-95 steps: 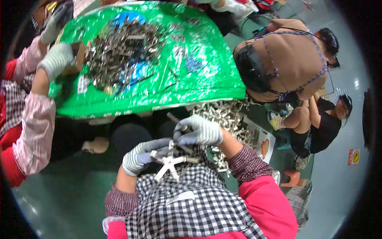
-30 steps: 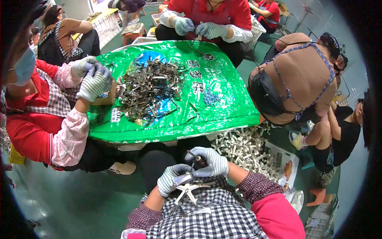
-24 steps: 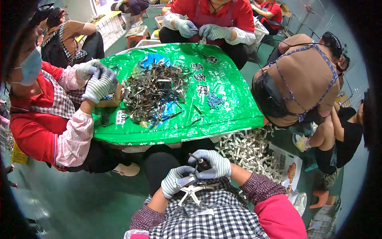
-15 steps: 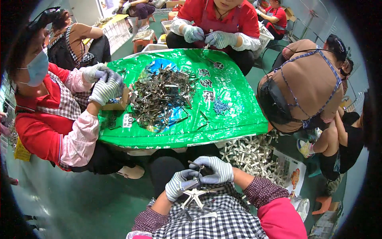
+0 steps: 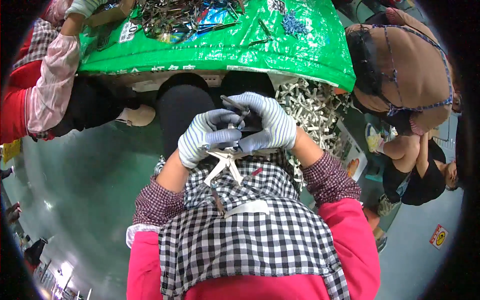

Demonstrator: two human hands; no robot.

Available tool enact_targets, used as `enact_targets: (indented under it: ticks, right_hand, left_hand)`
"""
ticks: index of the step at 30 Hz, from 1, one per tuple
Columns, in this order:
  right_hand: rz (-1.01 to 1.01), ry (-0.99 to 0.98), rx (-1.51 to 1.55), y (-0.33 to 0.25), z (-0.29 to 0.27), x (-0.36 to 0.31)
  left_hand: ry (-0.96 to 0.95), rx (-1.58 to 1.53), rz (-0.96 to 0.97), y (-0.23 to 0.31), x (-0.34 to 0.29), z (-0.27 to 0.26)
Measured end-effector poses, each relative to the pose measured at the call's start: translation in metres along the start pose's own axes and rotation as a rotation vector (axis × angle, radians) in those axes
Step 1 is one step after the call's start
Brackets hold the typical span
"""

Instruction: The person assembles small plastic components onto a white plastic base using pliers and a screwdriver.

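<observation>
Over my lap, my left hand [image 5: 204, 137] is closed round the upper side of a white star-shaped plastic piece [image 5: 227, 161], whose arms stick out below the fingers. Opposite it, my right hand [image 5: 272, 122] curls in with a thin dark metal strip [image 5: 234, 103] pinched at thumb and fingers. Both sets of fingertips meet at the top of the star, so the exact contact is hidden. From the star's lower left arm hangs another dark strip [image 5: 218, 201], tilted over the checked apron [image 5: 280, 235]. A small dark red piece [image 5: 257, 171] shows beside the right arm of the star.
Ahead stands a table under a green plastic sheet [image 5: 200, 60], bearing a heap of dark metal strips [image 5: 172, 17] and a small pile of blue screws [image 5: 294, 24]. Many white plastic pieces [image 5: 312, 112] are heaped below its right side. Co-workers sit left and right.
The view has tilted downward, so the table and my hands sit higher in the picture. Both hands still hold the star and strip close together, slightly turned.
</observation>
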State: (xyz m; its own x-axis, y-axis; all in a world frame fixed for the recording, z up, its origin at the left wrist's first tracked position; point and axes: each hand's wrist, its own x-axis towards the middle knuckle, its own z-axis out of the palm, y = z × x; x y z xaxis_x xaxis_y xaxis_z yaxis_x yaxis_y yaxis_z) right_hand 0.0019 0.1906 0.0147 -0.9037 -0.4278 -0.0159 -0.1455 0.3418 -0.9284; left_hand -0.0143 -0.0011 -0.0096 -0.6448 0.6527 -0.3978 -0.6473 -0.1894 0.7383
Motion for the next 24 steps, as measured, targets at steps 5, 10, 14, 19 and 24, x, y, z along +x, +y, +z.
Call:
enact_targets:
  ticks: [5, 10, 14, 19, 24]
  right_hand:
    - [-0.024, 0.161, 0.142, 0.016, 0.005, -0.018]
    - [0.256, 0.457, 0.184, 0.032, 0.018, -0.051]
    - [0.131, 0.413, 0.058, 0.033, 0.023, -0.078]
    - [0.341, 0.583, 0.249, 0.032, 0.024, -0.084]
    - [0.421, 0.561, 0.446, 0.02, 0.02, -0.096]
  left_hand:
    - [-0.046, 0.097, 0.039, -0.012, 0.0, -0.007]
    - [-0.053, 0.112, 0.078, -0.014, 0.0, -0.004]
    - [-0.05, 0.064, -0.001, -0.007, 0.0, -0.001]
    - [-0.089, 0.049, 0.045, -0.011, 0.002, -0.005]
    - [-0.095, -0.115, 0.073, -0.018, 0.006, -0.012]
